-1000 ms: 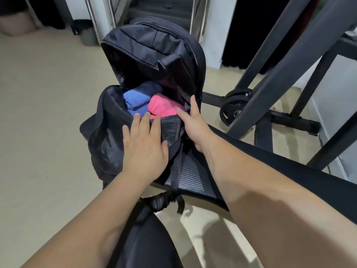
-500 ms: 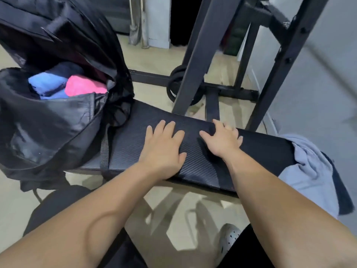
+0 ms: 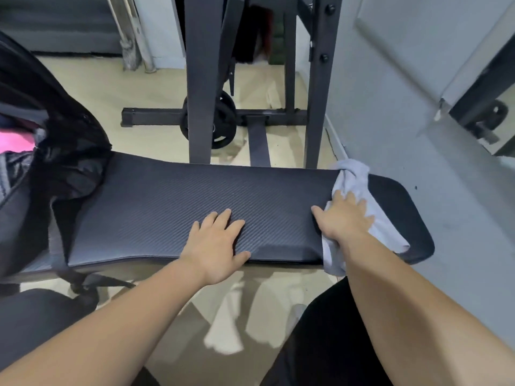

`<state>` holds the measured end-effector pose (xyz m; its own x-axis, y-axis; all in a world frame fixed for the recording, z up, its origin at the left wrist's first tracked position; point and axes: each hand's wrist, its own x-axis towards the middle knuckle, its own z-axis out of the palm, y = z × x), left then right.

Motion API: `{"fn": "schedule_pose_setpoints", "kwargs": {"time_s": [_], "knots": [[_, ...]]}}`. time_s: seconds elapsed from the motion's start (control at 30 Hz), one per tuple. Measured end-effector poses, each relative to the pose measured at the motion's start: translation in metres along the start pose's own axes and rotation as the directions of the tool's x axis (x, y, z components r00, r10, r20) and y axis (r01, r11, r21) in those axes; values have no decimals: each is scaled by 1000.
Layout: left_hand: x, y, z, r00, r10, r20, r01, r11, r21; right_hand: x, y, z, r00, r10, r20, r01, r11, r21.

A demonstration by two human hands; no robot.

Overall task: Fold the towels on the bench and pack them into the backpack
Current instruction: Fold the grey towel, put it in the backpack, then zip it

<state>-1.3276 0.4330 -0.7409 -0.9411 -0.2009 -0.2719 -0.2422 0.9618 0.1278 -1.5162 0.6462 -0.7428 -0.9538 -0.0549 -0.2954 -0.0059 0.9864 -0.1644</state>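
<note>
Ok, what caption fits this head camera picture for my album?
Right hand on the grey towel, left hand flat on the bench, backpack at its end.

The backpack [image 3: 69,151] and its pink towel [image 3: 15,140] are cut off at the left edge.

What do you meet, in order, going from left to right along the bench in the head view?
The backpack → left hand, flat on the bench pad → right hand, resting on the grey towel, which spreads to both sides of it and so gets no separate place.
</note>
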Motion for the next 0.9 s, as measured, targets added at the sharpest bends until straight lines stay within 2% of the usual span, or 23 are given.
{"fn": "schedule_pose_setpoints", "kwargs": {"time_s": [0.03, 0.1, 0.2, 0.27, 0.33, 0.37, 0.43, 0.53, 0.6, 0.67, 0.7, 0.77, 0.9], "knots": [[-1, 0, 1, 1000, -11, -22, 10, 1000, -27, -1, -6, 4, 991, -130, 6, 131, 990, -45], [-2, 0, 1, 995, -34, -90, 26, 995, -94, -6, -18, 9, 930, -367, 17, 367, 927, -72], [-2, -4, -4, 982, -66, -175, 41, 989, -144, -24, -33, 10, 749, -662, 27, 660, 749, 46], [-3, -8, -8, 970, -69, -233, 33, 987, -155, -42, -42, 11, 630, -772, 80, 736, 627, 254], [-3, -14, -11, 942, -24, -334, -10, 995, -99, -60, -49, 12, 571, -800, 181, 665, 581, 470], [-2, -16, -13, 934, 11, -358, -31, 998, -50, -66, -53, 14, 562, -803, 198, 632, 572, 522], [-3, -21, -15, 949, 72, -307, -63, 997, 39, -72, -58, 18, 569, -806, 164, 627, 554, 547], [-3, -27, -10, 981, 101, -164, -87, 992, 94, -70, -58, 19, 628, -778, -2, 660, 531, 531], [-5, -29, -6, 974, 93, -206, -77, 993, 84, -62, -54, 21, 642, -766, -33, 739, 606, 294], [-6, -30, -2, 951, 85, -299, -57, 993, 99, -57, -52, 23, 683, -729, 52, 727, 685, 53], [-6, -30, 0, 943, 86, -322, -57, 993, 100, -57, -52, 24, 697, -709, 106, 712, 702, 14], [-8, -31, 3, 932, 98, -349, -67, 993, 102, -58, -54, 27, 685, -713, 152, 721, 693, 2], [-16, -38, 9, 891, 179, -418, -146, 983, 110, -66, -58, 25, 618, -784, 59, 780, 602, -168]]}}
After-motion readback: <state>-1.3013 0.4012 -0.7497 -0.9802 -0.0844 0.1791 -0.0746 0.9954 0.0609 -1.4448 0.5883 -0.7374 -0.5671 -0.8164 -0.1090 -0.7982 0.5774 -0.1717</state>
